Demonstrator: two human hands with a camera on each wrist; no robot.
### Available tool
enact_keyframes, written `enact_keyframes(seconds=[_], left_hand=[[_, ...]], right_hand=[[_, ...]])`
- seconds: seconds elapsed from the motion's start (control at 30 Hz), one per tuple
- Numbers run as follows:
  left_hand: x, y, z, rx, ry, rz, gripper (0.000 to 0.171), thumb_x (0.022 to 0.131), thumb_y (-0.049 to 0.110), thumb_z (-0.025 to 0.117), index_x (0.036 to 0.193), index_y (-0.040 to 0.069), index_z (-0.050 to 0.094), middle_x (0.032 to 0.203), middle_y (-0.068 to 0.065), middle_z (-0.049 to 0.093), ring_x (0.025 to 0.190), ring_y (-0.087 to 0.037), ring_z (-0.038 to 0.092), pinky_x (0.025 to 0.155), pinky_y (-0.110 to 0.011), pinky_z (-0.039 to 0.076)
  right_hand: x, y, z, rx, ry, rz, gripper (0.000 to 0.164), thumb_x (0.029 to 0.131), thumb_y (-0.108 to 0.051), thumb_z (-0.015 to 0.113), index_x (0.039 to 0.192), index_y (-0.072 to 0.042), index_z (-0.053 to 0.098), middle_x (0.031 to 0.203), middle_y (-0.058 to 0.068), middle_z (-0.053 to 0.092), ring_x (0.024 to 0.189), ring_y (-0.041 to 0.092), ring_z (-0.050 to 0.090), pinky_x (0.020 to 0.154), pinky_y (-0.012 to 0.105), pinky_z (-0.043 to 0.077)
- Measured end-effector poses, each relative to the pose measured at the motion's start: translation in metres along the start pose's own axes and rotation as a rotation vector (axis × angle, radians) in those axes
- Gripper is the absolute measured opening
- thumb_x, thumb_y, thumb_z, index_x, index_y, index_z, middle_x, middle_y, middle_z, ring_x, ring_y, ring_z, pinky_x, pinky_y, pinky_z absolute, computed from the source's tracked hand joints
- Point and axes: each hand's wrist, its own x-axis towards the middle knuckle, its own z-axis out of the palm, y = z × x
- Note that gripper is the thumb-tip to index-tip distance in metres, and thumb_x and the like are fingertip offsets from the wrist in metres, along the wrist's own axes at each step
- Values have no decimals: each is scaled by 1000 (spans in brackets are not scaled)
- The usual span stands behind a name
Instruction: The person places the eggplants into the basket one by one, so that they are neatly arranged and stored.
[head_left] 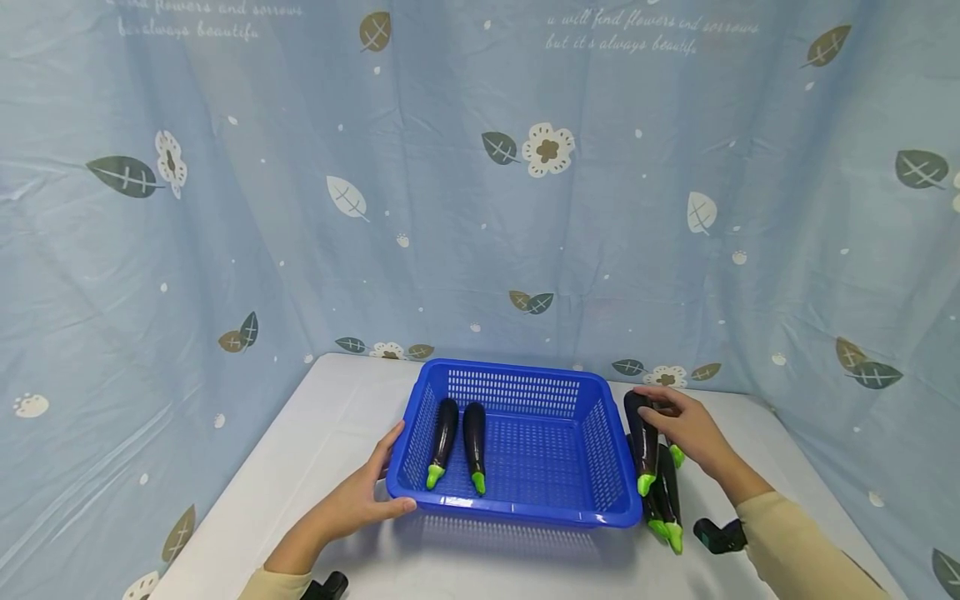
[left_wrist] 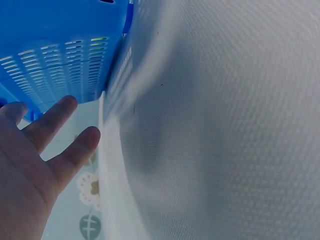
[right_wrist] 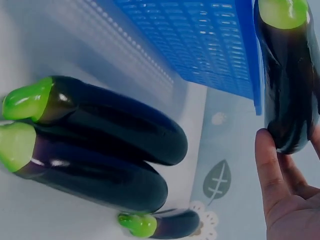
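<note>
A blue plastic basket stands on the white table with two dark eggplants inside, a left one and a right one, green stems toward me. My left hand is spread at the basket's front left corner, thumb by the front rim, its fingers extended in the left wrist view. Just outside the basket's right wall, my right hand grips an eggplant by its rounded end, stem pointing down toward me. Below it, the upper eggplant and lower eggplant lie side by side.
Another eggplant lies farther back on the table's right side. A black object sits beside the right sleeve, another by the left sleeve. A blue patterned curtain hangs behind the table and along both sides.
</note>
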Motion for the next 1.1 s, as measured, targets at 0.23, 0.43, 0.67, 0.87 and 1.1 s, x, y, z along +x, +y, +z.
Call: enact_keyframes(seconds=[0.23,0.43,0.67,0.87,1.1], left_hand=[[-1,1,0,2,-3,6,111,87,31,80,165,22,1,161,-24,31,137,-45,44,106,-65,39],[-1,1,1,4,-1,1,111,87,31,80,165,21,2,161,-24,32,137,-44,45,106,-65,40],[-1,1,1,10,2,3,112,86,31,80,165,21,1,160,-24,32,138,-44,45,106,-65,40],[-1,2,0,0,3,-2,111,86,31,80,165,21,2,161,-23,31,138,-44,44,107,-65,39],[-2,6,0,29,-1,13,111,86,31,81,165,19,3,160,-27,31,135,-48,45,103,-68,41]], right_hand=[[6,-7,5,5,0,-9,50,102,-33,64,145,-8,56,143,29,52,124,49,57,97,60,51],[10,-14,8,24,-3,-19,49,102,-31,64,144,-8,56,145,27,51,125,48,57,98,60,50],[14,-21,15,28,-9,-27,48,101,-30,64,143,-7,57,143,27,53,122,47,58,96,62,50],[19,-25,20,0,-12,-34,48,102,-33,64,143,-9,57,141,25,54,121,47,59,97,64,49],[26,-33,24,-6,-6,-40,48,101,-33,65,142,-10,58,142,24,54,121,45,60,96,62,51]])
